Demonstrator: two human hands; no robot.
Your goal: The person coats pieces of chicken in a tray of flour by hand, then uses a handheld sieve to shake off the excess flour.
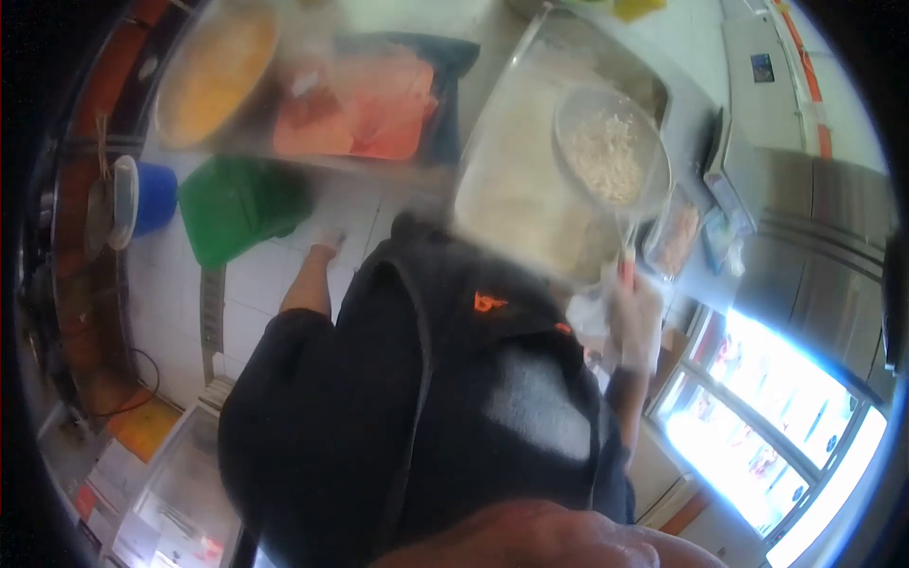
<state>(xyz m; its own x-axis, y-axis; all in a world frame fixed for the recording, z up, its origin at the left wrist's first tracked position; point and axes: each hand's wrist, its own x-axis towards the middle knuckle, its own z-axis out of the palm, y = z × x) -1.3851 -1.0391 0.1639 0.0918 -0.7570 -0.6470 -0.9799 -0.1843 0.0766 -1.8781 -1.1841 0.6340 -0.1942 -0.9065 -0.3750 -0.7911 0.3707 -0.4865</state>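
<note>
My right hand (633,320), whitish as if floured or gloved, is closed around the red handle of a strainer (606,156). The strainer holds pale, lumpy bits and hangs over the right part of a large metal tray (492,104). A cream-coloured powder like flour spreads across that tray. At the left, my left hand (327,239) hangs low near a green bin (232,208), holding nothing that I can make out. Its fingers are too small and blurred to read.
Left of the tray, a red-orange board or bag (388,109) lies on dark plastic, beside a bowl of orange-yellow food (222,71). A clear container (674,237) of pinkish food sits right of the tray. A blue bucket (153,199) stands far left; a lit glass-door fridge (772,407) lower right.
</note>
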